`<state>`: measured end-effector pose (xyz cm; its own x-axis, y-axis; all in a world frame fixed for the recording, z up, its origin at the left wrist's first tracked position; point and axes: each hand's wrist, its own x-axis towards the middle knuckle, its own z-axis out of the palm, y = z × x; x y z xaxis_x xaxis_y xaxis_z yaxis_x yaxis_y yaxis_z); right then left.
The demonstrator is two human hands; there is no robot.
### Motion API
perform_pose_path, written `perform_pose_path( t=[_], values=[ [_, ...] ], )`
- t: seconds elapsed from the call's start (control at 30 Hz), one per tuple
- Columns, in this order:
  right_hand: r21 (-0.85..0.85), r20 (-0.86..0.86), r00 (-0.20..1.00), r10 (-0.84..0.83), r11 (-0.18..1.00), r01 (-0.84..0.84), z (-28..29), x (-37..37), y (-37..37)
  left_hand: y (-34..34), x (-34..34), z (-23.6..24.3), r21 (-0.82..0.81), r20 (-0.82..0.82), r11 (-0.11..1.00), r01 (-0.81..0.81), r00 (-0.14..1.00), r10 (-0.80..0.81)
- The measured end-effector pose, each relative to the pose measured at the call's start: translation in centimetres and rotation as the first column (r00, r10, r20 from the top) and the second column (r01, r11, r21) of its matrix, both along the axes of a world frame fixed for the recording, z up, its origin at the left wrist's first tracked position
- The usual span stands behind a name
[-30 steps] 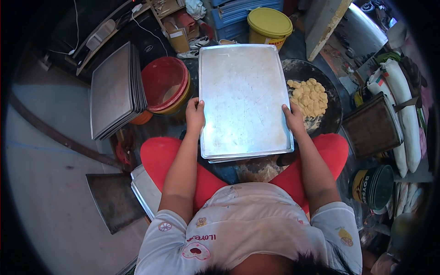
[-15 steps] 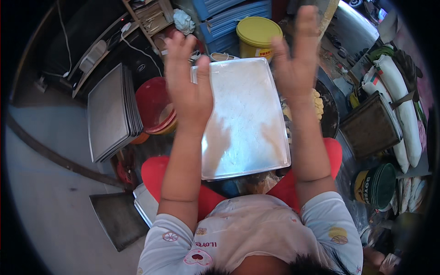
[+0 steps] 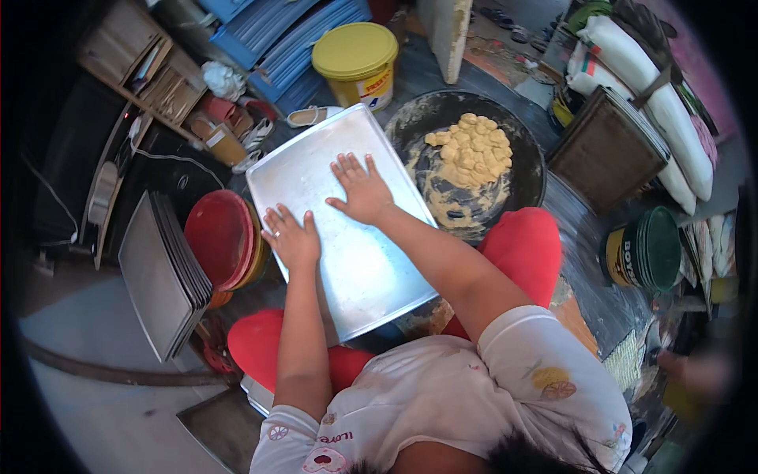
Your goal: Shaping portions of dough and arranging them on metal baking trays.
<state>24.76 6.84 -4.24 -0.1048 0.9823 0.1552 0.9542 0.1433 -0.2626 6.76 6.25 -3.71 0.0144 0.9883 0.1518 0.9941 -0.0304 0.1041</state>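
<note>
My left hand [image 3: 294, 237] lies palm down on a large silver baking tray [image 3: 371, 276], fingers spread, near its left side. Further up, my right hand [image 3: 359, 189] also rests flat on the tray, fingers apart. The tray sits between my red-clad knees [image 3: 525, 245]. Just right of it is a wide dark pan [image 3: 521, 182] dusted with pale powder, holding a heap of yellowish dough pieces [image 3: 474, 150].
Left: stacked trays [image 3: 154, 268], red bucket [image 3: 213, 233], shelving [image 3: 118, 51]. Behind: yellow lidded pail [image 3: 351, 51], blue plastic stack [image 3: 268, 47], shoes. Right: darker trays [image 3: 600, 150], white sacks [image 3: 655, 95], green buckets [image 3: 655, 249], a blurred skin-coloured shape at the edge.
My hands left the tray's side edges, rose into the air, and have come down flat on its top. The view has shifted, with the tray now appearing slanted.
</note>
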Motion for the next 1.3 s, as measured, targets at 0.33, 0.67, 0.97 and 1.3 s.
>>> perform_pose_path(
  t=[0.33, 0.67, 0.97, 1.3],
  values=[
    [0.269, -0.836, 0.545, -0.058, 0.823, 0.500, 0.7, 12.3, 3.1, 4.3, 17.8, 5.6, 0.261, 0.378, 0.816, 0.516, 0.724, -0.578],
    [-0.487, -0.434, 0.201, -0.878, 0.416, 0.768, -23.7, 37.3, -0.8, 6.7, 28.5, -0.9, -0.618, 0.386, 0.323, 0.717, 0.635, -0.670],
    [-0.439, -0.587, -0.266, -0.765, 0.024, 0.898, -29.4, 36.2, -0.9, 7.7, 26.9, -1.9, -0.474, 0.494, 0.360, 0.804, 0.581, -0.646],
    [-0.426, -0.013, -0.008, -1.000, -0.002, 0.905, -23.1, 38.9, -2.4, 8.0, 26.3, -2.1, -0.519, 0.446, 0.357, 0.776, 0.602, -0.662]
  ],
)
